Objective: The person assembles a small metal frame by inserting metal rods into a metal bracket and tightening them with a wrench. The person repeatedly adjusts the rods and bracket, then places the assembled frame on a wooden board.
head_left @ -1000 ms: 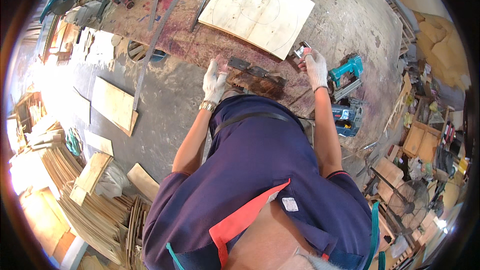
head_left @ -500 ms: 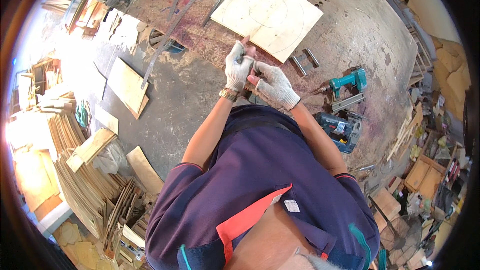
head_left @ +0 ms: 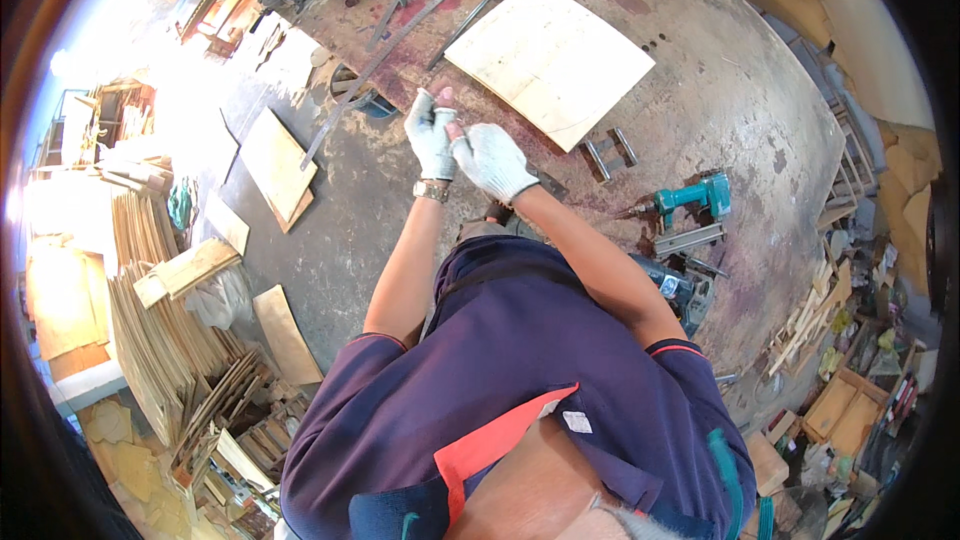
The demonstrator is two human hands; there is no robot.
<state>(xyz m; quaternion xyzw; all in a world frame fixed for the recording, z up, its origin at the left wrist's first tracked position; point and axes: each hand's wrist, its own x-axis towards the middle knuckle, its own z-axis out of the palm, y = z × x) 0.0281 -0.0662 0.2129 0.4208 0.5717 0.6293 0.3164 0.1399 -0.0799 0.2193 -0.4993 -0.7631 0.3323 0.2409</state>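
Observation:
White work gloves with bare fingertips cover both my hands, which meet in front of my waist. My left hand (head_left: 432, 140), with a watch (head_left: 432, 190) at its wrist, has its fingers stretched upward. My right hand (head_left: 490, 160) reaches across, its fingers bent in against the left glove's side; whatever it pinches there is hidden. Just beyond them to the right lies a pale plywood board (head_left: 550, 62) on the worn worktable (head_left: 770, 110). A metal bracket-like piece (head_left: 610, 154) lies at the board's near right corner.
A teal power drill (head_left: 692, 200) and a dark blue power tool (head_left: 678, 285) lie to my right. A long metal ruler (head_left: 390, 55) and a metal bar (head_left: 462, 30) are at the left. Thin wood sheets (head_left: 165, 310) stand stacked at far left; wood scraps (head_left: 815, 325) line the right.
Both hands have moved left, away from the board's near edge. The left fingers now point more upward, and the right hand lies flatter across. The view has shifted a little.

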